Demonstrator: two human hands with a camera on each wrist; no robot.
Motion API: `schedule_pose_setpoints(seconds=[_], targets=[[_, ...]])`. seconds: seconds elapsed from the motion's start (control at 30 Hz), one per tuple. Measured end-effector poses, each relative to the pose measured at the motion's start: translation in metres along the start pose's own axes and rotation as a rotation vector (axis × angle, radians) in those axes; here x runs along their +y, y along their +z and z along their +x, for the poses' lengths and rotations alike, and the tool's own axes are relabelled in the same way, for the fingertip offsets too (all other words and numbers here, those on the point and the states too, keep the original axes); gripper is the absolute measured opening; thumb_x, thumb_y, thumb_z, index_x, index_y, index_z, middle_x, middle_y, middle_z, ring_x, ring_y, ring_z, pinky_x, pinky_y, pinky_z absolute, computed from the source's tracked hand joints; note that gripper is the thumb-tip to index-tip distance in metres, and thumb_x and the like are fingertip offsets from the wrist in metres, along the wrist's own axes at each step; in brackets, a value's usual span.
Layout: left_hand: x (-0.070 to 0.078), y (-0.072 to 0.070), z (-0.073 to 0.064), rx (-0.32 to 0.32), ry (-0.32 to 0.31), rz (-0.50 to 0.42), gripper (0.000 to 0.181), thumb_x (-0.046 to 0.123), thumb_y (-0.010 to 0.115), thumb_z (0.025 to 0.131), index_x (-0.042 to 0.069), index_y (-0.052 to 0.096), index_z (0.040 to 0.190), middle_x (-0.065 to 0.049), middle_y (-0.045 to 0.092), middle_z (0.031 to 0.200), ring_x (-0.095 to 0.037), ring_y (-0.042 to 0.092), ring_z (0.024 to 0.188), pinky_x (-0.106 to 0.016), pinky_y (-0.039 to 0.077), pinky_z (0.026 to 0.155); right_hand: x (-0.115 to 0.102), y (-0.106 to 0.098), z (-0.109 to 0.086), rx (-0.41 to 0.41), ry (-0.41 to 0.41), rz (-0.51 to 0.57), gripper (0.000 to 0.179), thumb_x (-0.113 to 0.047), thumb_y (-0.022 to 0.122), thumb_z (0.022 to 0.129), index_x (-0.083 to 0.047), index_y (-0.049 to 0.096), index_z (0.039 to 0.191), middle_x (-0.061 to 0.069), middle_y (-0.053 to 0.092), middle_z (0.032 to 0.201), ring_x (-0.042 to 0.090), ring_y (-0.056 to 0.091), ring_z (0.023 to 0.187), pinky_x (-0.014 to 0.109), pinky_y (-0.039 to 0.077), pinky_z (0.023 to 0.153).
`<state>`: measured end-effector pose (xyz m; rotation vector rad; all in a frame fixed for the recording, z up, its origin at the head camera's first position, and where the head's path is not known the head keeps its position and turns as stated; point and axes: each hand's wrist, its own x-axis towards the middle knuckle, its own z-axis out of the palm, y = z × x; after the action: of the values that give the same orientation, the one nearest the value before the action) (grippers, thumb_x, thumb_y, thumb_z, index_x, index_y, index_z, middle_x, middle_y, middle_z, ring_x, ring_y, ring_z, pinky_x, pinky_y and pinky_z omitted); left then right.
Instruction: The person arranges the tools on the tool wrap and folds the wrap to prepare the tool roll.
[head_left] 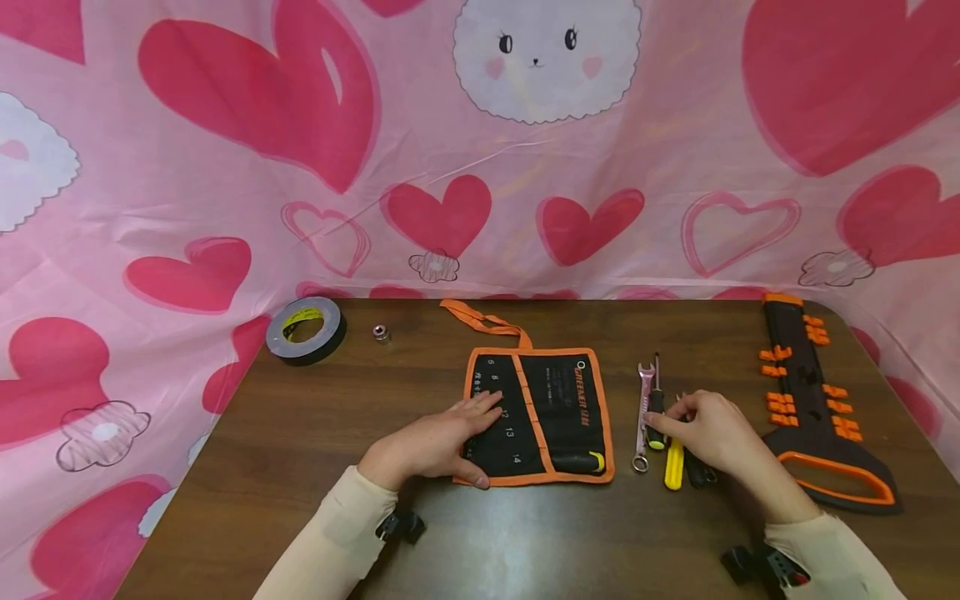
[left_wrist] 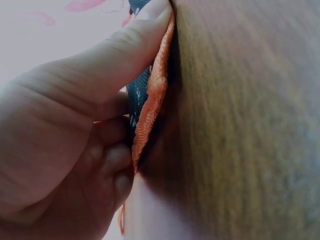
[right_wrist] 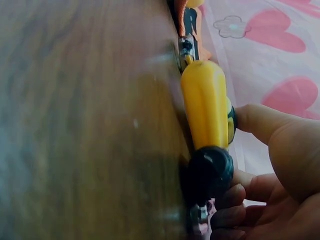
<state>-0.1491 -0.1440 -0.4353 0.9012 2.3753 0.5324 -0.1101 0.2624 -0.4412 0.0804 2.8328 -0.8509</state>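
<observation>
A black tool pouch (head_left: 562, 400) with orange trim and printed numbers lies flat on the table. My left hand (head_left: 442, 437) rests on its left part, fingers spread, the thumb near the orange bottom edge (left_wrist: 155, 87). Inside the pouch's lower right is a black handle (head_left: 577, 462) with a yellow end. My right hand (head_left: 708, 429) pinches the black-and-green handle of a screwdriver (head_left: 656, 400) between thumb and fingers. A combination wrench (head_left: 643, 417) lies just left of it. To the right are a yellow-handled tool (head_left: 674, 465) and a black-handled tool (head_left: 697, 473), partly hidden under the hand.
On the far left stands a roll of tape (head_left: 306, 331), with a small metal socket (head_left: 381, 333) beside it. An orange strap (head_left: 487, 321) runs off the pouch's top. At the right lies a black rack (head_left: 806, 392) with orange clips. A pink heart-print cloth (head_left: 465, 150) hangs behind.
</observation>
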Motion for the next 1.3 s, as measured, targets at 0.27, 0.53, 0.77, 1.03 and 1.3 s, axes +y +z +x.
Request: schedule_pose_setpoints(seconds=[0.27,0.53,0.77,1.03,1.3], targets=[[0.000,0.001,0.000,0.006,-0.004,-0.005,0.104,0.043,0.090,0.088,0.015,0.034,0.170,0.003,0.015,0.183,-0.025,0.012,0.171,-0.054,0.026,0.135,0.002,-0.003,0.001,0.014,0.028,0.012,0.043,-0.041,0.076,0.099,0.001,0.081,0.093,0.011,0.070,0.086,0.022,0.057,0.074,0.033,0.042,0.064],[0.000,-0.001,0.002,0.001,0.003,0.018,0.104,0.044,0.089,0.088,0.014,0.034,0.170,0.002,0.015,0.183,-0.025,0.012,0.171,-0.052,0.026,0.135,0.004,-0.012,-0.004,0.057,0.088,0.067,0.053,-0.048,0.071,0.103,0.004,0.080,0.101,0.008,0.071,0.083,0.021,0.058,0.073,0.032,0.045,0.061],[0.000,-0.004,0.002,0.004,0.003,0.042,0.102,0.047,0.089,0.088,0.014,0.036,0.169,0.003,0.017,0.183,-0.024,0.014,0.170,-0.050,0.026,0.135,0.005,-0.018,-0.009,0.074,0.128,0.113,0.059,-0.051,0.069,0.104,0.007,0.077,0.109,0.010,0.071,0.088,0.023,0.057,0.075,0.031,0.044,0.061],[0.002,-0.005,0.001,0.043,0.017,0.098,0.097,0.054,0.083,0.091,0.013,0.040,0.168,0.001,0.022,0.182,-0.025,0.016,0.170,-0.051,0.027,0.135,0.007,-0.021,-0.013,0.084,0.133,0.122,0.061,-0.053,0.066,0.105,0.007,0.074,0.116,0.017,0.073,0.100,0.025,0.059,0.082,0.032,0.045,0.065],[0.005,-0.005,0.004,0.035,-0.015,0.108,0.103,0.052,0.086,0.089,0.014,0.035,0.170,-0.001,0.019,0.183,-0.026,0.014,0.170,-0.052,0.026,0.135,0.007,-0.025,-0.015,0.082,0.116,0.121,0.060,-0.055,0.068,0.104,0.003,0.074,0.116,0.008,0.072,0.091,0.021,0.058,0.077,0.031,0.044,0.062]])
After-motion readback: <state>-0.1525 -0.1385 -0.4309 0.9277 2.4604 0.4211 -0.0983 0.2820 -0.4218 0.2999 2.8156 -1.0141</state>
